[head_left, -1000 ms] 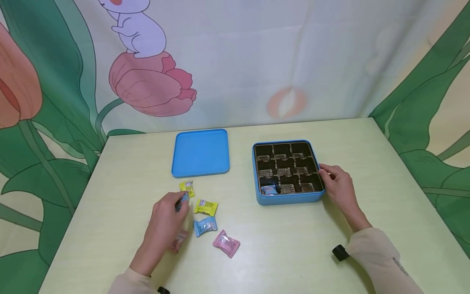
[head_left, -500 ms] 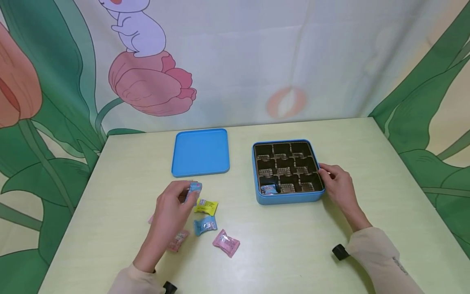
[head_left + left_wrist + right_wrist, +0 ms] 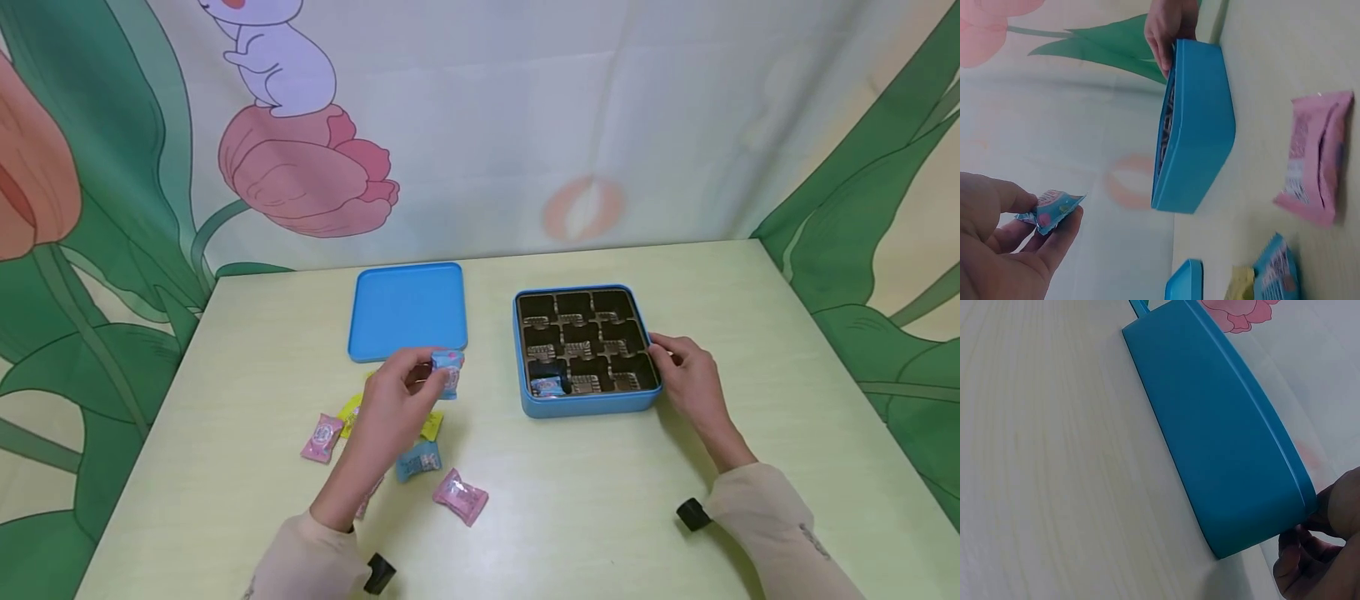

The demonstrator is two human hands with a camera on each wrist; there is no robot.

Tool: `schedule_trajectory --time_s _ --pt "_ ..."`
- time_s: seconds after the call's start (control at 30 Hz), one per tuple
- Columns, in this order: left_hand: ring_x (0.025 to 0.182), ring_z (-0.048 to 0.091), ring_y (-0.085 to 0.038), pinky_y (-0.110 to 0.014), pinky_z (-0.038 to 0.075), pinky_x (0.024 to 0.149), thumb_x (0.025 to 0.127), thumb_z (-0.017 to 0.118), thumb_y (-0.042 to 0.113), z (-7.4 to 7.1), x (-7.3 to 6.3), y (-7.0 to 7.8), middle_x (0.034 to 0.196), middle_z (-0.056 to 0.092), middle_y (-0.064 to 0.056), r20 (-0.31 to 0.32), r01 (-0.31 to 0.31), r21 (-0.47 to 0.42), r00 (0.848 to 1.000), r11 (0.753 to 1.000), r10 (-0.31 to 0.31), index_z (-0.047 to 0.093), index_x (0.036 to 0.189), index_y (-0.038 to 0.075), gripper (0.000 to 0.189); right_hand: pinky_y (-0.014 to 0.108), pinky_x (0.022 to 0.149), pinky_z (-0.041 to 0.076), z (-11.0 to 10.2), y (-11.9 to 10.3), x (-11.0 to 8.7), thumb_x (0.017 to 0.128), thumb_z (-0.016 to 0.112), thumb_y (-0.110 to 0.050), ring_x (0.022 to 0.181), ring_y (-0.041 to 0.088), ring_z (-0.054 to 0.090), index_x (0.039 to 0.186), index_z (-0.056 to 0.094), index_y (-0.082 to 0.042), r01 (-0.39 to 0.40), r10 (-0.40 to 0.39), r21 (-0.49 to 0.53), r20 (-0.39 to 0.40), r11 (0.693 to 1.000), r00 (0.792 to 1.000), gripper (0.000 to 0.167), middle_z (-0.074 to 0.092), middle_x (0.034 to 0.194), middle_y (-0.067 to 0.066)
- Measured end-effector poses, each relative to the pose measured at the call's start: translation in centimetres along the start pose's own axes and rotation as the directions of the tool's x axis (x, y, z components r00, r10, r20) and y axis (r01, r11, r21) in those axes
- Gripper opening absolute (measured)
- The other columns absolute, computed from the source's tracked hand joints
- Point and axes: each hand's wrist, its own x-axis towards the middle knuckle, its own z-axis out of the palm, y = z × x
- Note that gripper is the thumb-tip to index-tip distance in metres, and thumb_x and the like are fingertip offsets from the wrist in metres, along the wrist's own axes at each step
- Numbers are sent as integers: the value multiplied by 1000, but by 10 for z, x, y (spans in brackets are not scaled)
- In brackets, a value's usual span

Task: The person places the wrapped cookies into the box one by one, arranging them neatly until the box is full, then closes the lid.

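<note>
Candies (image 3: 448, 377) number three blue, three pink (image 3: 461, 497), perhaps three half-hidden yellow (image 3: 349, 410).

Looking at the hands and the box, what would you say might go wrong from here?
The left hand pinches a blue candy above the table, so it might slip and drop. The right hand grips the box at one side only, so a careless tug could shift it. Another blue candy already lies in the box's near-left compartment; one more set there might crowd it.
</note>
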Motion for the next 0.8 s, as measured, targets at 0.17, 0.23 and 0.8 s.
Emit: schedule_trajectory --time_s 0.17,0.23,0.8 --pt "110 64 -28 -42 55 98 101 67 11 13 6 11 121 65 -13 14 -38 -42 999 998 39 66 129 -1 30 16 66 41 -1 0 -1 104 62 -9 83 23 55 127 69 7 -9 9 -6 2 1000 1000 29 68 107 25" --pt "108 64 -27 -41 56 96 101 67 11 18 9 14 120 66 -13 16 -38 -57 999 998 39 66 128 -1 30 16 66 41 -1 1 -1 104 62 -10 83 24 55 127 69 7 -11 11 -4 4 1000 1000 29 68 107 25" --pt "97 66 -22 -34 58 87 101 65 6 53 23 18 110 70 -11 66 -51 -173 996 984 63 69 122 0 23 17 67 40 0 3 1 104 63 -9 82 23 55 125 70 7 15 -15 12 -9 1000 1000 28 68 104 24"
